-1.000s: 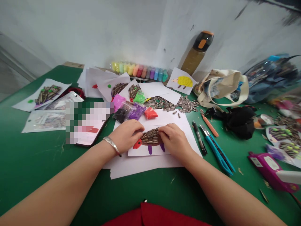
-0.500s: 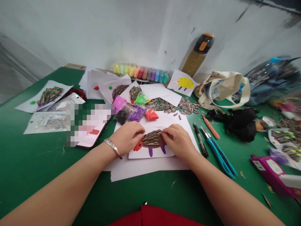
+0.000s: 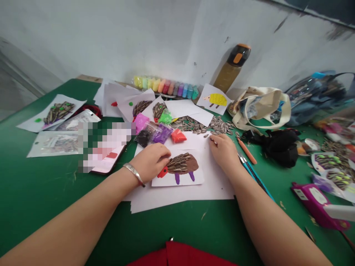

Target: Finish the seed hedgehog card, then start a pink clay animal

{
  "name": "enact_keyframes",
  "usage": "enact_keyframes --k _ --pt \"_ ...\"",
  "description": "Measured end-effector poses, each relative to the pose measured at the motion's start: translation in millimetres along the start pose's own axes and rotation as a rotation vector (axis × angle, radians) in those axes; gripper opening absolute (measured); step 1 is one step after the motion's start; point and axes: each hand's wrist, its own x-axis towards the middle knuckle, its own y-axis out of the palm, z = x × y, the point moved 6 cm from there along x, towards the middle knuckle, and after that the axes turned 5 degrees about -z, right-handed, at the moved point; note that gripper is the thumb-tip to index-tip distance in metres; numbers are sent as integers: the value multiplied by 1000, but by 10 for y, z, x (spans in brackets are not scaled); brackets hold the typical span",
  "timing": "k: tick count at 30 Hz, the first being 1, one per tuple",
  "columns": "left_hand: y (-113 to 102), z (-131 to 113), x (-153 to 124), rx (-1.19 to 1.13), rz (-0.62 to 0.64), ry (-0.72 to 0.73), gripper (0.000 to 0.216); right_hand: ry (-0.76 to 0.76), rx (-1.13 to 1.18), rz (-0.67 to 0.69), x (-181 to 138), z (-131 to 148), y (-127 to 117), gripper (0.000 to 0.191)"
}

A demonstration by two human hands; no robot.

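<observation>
- The left hand (image 3: 151, 160) is laid loosely curled on the left edge of the hedgehog card (image 3: 180, 169). Nothing is gripped, and the card is pressed down by the fingertips just above its red head.
- The right hand (image 3: 224, 149) is rested on the white paper (image 3: 210, 184), apart from the card, with fingers bent toward the loose seeds (image 3: 205, 126). Whether a seed is pinched cannot be told.
- The card is found between the two hands, nearer the left.

A white paper card with a brown clay hedgehog (image 3: 181, 166), half covered in striped sunflower seeds; lies flat on white sheets.
</observation>
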Motion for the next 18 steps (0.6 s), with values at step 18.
enact_keyframes --k 18 --pt "-18 -18 0 10 -7 2 17 202 619 332 -259 393 -58 16"
